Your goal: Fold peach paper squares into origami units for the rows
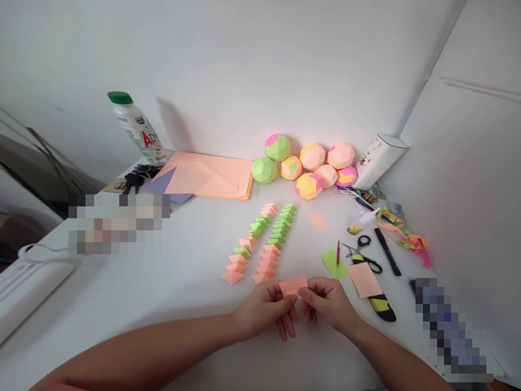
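A small piece of peach paper (293,286) is pinched between both hands above the near part of the table. My left hand (268,306) grips its left side, thumb on the front. At the right edge, my right hand (328,301) closes thumb and fingers on the same paper. Just beyond the hands lie two rows of folded paper pieces, a left row (233,274) mixing peach and green and a right row (277,234) with green at the far end and peach nearer. A peach paper square (365,280) rests on a yellow-and-black cutter (381,308) right of my right hand.
Several faceted paper balls (312,157) sit by the wall beside a white box (378,162). Scissors (362,251), a black pen (387,251), a red pencil-like stick (337,254) and green paper (330,263) lie right. Large peach sheets (203,171) and a bottle (136,130) stand back left.
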Demonstrator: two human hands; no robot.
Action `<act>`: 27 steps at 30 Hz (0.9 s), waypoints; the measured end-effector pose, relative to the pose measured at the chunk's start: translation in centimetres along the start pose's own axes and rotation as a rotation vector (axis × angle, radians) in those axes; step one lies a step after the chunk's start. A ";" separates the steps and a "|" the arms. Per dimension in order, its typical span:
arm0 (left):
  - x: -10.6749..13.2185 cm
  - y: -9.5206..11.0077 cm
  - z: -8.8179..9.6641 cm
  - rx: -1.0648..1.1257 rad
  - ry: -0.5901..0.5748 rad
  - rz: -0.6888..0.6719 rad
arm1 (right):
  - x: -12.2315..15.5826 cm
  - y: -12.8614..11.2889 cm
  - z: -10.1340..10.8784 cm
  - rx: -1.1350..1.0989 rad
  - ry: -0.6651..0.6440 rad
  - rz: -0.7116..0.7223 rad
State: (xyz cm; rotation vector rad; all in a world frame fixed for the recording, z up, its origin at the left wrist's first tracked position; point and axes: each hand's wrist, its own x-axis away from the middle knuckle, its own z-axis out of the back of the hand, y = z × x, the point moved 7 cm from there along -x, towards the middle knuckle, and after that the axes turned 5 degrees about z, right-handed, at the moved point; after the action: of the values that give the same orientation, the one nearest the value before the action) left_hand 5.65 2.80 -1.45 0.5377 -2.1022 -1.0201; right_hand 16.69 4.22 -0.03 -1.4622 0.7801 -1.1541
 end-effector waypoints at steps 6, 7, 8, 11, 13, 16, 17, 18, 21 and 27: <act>0.0 -0.2 0.2 -0.003 0.019 -0.011 | 0.0 0.4 -0.2 -0.007 -0.068 0.001; 0.0 -0.2 0.3 -0.001 0.021 -0.015 | 0.0 0.5 -0.3 0.011 -0.090 0.001; 0.0 -0.2 0.3 0.003 0.022 -0.020 | 0.0 0.6 -0.4 0.033 -0.107 0.000; 0.0 -0.2 0.3 0.006 0.020 -0.035 | 0.1 0.7 -0.6 0.072 -0.120 -0.013; 0.0 -0.4 0.4 -0.009 0.027 -0.033 | 0.2 0.8 -0.8 0.085 -0.107 -0.025; 0.0 -0.8 0.4 -0.030 0.025 -0.017 | 0.3 0.7 -1.1 0.145 -0.085 -0.032; -0.1 -0.9 0.4 -0.035 0.020 -0.011 | 0.4 0.5 -1.1 0.179 -0.079 -0.025; -0.1 -1.0 0.4 -0.041 0.018 -0.007 | 0.4 0.4 -1.1 0.216 -0.070 -0.010; -0.1 -1.3 0.5 -0.031 0.035 0.003 | 0.3 -0.4 -0.5 0.315 -0.040 0.066; -0.2 -1.0 0.6 0.010 0.068 0.004 | -0.1 -1.7 1.3 0.290 -0.017 0.108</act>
State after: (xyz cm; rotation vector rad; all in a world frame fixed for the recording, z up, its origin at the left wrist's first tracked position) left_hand 5.37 2.64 -2.63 0.5651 -2.0490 -0.9763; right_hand 17.70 5.12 1.66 -1.1739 0.6422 -1.1201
